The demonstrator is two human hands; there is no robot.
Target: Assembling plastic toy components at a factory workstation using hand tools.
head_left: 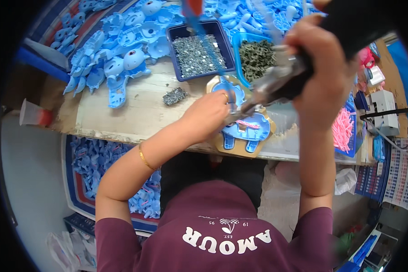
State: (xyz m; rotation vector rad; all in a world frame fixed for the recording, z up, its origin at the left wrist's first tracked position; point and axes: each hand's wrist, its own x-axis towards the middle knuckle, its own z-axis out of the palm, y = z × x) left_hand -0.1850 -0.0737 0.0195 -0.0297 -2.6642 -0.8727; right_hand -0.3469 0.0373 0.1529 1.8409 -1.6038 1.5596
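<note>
Apparently screw-driving step: right hand (322,59) wrapped round driver (288,86), tip at blue shell (259,131) in jig (239,152). Left hand (211,113) fingers bunched by tip; can't tell if gripping. Next likely needs steady tip. Jig at table (138,99) front edge; room left, screw tray (230,54) crowds behind.

White-and-red cup (31,113), crumpled plastic bag (67,249)

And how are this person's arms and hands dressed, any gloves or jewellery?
Both hands are ungloved. The left hand has what looks like a gold-coloured ring, and a thin gold-coloured bracelet circles the left forearm. The right hand is partly blurred, with no jewellery visible. Short maroon sleeves cover only the upper arms.
</note>
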